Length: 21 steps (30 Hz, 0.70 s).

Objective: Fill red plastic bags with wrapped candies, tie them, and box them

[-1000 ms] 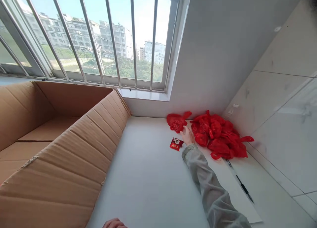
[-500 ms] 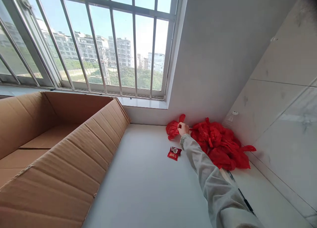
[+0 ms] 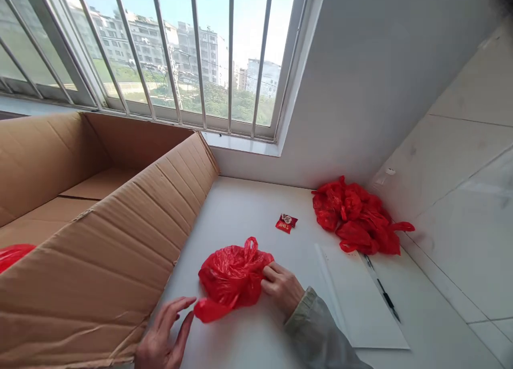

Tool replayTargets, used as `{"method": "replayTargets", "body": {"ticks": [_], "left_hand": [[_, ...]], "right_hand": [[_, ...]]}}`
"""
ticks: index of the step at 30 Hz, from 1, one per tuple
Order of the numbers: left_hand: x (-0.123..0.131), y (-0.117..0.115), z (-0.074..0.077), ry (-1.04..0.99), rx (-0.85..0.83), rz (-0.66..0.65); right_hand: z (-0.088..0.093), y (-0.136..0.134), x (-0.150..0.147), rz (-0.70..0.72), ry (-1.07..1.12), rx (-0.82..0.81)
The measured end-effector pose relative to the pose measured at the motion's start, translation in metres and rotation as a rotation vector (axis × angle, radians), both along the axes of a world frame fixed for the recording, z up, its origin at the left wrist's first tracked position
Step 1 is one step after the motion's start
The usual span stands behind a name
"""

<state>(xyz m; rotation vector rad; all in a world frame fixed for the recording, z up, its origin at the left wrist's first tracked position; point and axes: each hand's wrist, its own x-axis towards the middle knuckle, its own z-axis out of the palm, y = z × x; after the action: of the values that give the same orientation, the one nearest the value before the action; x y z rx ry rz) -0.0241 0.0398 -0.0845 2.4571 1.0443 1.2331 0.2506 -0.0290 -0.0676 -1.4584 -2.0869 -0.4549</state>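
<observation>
A crinkled red plastic bag [image 3: 232, 275] lies on the white tabletop between my two hands; what is inside it is hidden. My right hand [image 3: 281, 286] has its fingers curled on the bag's right side, gripping the plastic. At the bag's lower left corner, my left hand [image 3: 166, 331] is open, thumb and fingers apart, its fingertips close to the loose end of the bag. Beyond the bag lie small red printed packets [image 3: 286, 223]. A heap of red plastic bags [image 3: 360, 214] rests against the wall at the right.
A large open cardboard box [image 3: 132, 251] stands on the left, with some red plastic [image 3: 14, 255] inside it. On the right are a white sheet or pad [image 3: 360, 299] and a black pen [image 3: 388, 299]. A barred window [image 3: 192, 64] is behind the table.
The single red bag has come from the back wall toward me with my right hand. My left hand has entered at the lower left. The view has tilted down, showing the white sheet.
</observation>
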Motion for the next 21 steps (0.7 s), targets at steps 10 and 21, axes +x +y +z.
{"method": "replayTargets", "body": {"ticks": [10, 21], "left_hand": [[0.058, -0.057, 0.068, 0.286, -0.088, -0.444], [0.053, -0.041, 0.057, 0.298, -0.082, -0.344]], "right_hand": [[-0.003, -0.065, -0.020, -0.030, 0.512, -0.206], [-0.021, -0.098, -0.033, -0.308, 0.485, -0.195]]}}
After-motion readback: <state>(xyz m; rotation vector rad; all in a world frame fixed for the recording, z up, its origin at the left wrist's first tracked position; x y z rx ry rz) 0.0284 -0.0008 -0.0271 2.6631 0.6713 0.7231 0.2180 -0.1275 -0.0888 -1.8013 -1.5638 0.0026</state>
